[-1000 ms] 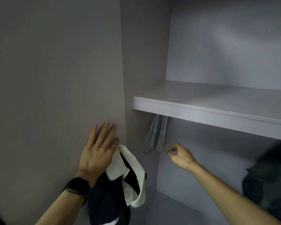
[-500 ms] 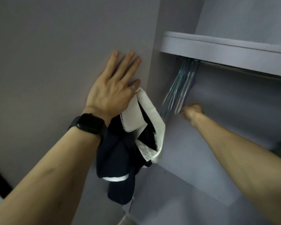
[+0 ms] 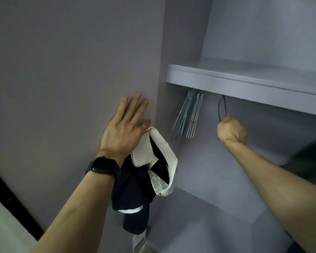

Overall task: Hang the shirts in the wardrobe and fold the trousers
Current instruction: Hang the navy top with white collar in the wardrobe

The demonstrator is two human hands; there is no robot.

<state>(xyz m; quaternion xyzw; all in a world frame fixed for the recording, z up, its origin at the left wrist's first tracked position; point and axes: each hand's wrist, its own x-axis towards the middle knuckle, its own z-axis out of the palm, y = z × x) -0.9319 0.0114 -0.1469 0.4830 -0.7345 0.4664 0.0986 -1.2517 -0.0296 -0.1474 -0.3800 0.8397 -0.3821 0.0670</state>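
The shirt, navy with a white lace-edged collar, hangs limp from the left hand at the near left of the wardrobe, just in front of the panel and not yet on any hanger. Three fingers of that hand lie spread and flat against the panel. The ringed finger beside the collar sits lower and seems to pinch the cloth, though the thumb is hidden, so the exact hold cannot be told. The right hand is curled into a fist round the lower part of a dark hanger, whose top runs up behind the shelf, to the right of the bunch of pale hangers. The shirt looks light, soft and floppy and will probably sag and twist wherever it is unsupported. It is likely best held at the collar or shoulder seams, with the neck spread open for the hanger. The thin hanger looks stiff and light.
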